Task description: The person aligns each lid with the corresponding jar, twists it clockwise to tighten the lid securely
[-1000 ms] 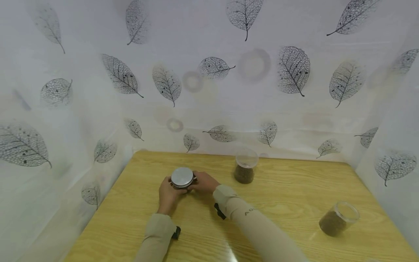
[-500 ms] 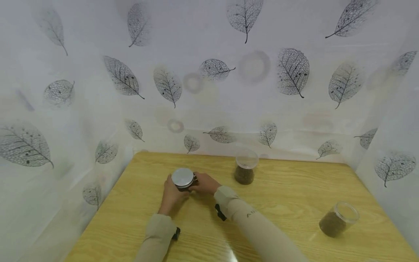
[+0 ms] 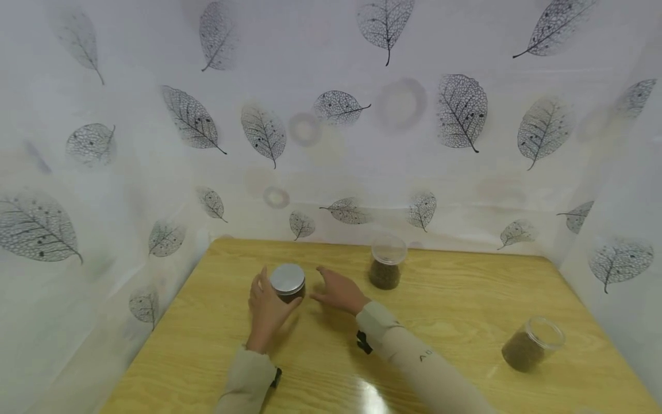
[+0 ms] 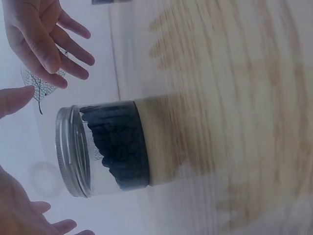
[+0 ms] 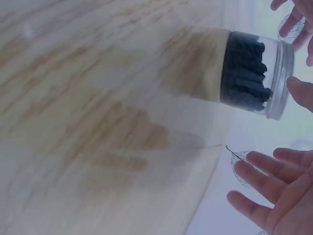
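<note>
A clear jar with a silver screw lid (image 3: 287, 278) stands upright on the wooden table. Dark pieces fill much of the jar (image 4: 120, 144) in the left wrist view, with the lid seated on top. My left hand (image 3: 268, 313) is around the near left side of it, fingers spread and apart from the glass. To the right of the jar, my right hand (image 3: 341, 292) hovers with straight, parted fingers and holds nothing. Right-hand fingers (image 5: 264, 181) show below the jar (image 5: 244, 71) in the right wrist view.
A clear jar (image 3: 385, 273) with dark contents stands at the back, right of my right hand. Another such jar (image 3: 527, 348) is near the right side of the table (image 3: 439, 328). A leaf-print sheet (image 3: 362, 161) hangs behind and along both sides.
Both hands have let go of the lidded jar, which stays in place. My right hand has drawn away to the right. The left fingers have spread. The other jars have not moved.
</note>
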The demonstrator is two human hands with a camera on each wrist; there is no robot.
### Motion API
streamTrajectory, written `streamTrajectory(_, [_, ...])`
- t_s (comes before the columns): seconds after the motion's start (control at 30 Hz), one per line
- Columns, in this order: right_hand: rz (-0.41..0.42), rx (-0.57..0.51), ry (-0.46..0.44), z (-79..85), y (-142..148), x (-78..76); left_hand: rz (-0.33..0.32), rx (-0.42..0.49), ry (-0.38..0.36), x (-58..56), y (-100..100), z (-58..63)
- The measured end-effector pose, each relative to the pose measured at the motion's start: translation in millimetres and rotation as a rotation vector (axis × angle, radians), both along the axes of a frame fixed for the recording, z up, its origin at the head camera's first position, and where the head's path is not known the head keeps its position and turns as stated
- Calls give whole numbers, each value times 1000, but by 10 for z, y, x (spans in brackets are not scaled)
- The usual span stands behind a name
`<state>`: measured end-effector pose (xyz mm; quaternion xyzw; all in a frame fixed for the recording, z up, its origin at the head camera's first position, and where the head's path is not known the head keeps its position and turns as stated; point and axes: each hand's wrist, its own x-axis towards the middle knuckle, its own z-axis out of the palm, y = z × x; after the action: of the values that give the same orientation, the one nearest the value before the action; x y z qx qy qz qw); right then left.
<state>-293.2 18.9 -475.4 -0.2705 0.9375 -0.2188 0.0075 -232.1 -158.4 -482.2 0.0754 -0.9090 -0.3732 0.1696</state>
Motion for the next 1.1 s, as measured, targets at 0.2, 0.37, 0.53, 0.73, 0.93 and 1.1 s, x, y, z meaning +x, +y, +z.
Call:
streamTrajectory(0.2, [1,28,123,37,107,83,40,-22,25,74,40,20])
streamTrajectory(0.37, [17,64,204,87,159,182,46,-46,26,153,94,28])
streamTrajectory(0.53, [21,81,253,148,210,251,49,-47,47,202,163,63])
streamTrajectory(0.73, [26,48,304,196,309,359,33,-75,71,241,257,95])
streamTrajectory(0.93, [14,16,371,243,451,514,-23,-146,154,293,382,156])
streamTrajectory(1.1, [21,12,513,269,591,647,-101,-203,234,340,538,154])
